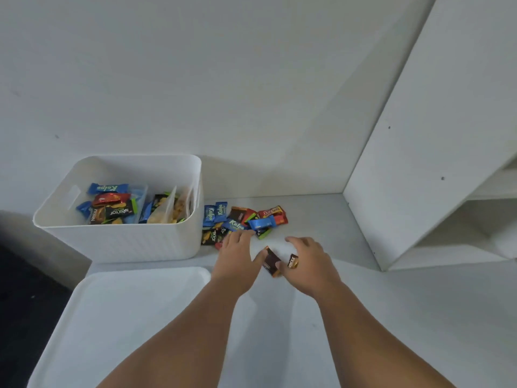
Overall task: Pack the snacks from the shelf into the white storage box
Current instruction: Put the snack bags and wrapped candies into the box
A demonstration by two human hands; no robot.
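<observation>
"Kalpa" reads upside down on a blue packet (107,188) in the box (117,242), and again on three shelf packets (221,210) beside it. "Nextar" stands on a black packet (119,212) in the box, on a black shelf packet (211,236), and on the small packet (292,261) held in the right hand (307,264). The lettering on the red packet (272,212) is too blurred to read.

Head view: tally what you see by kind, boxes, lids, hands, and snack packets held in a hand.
white storage box: 1
white lid: 1
hands: 2, left hand, right hand
held packets: 2, brown packet, Nextar packet
Total: 6
</observation>
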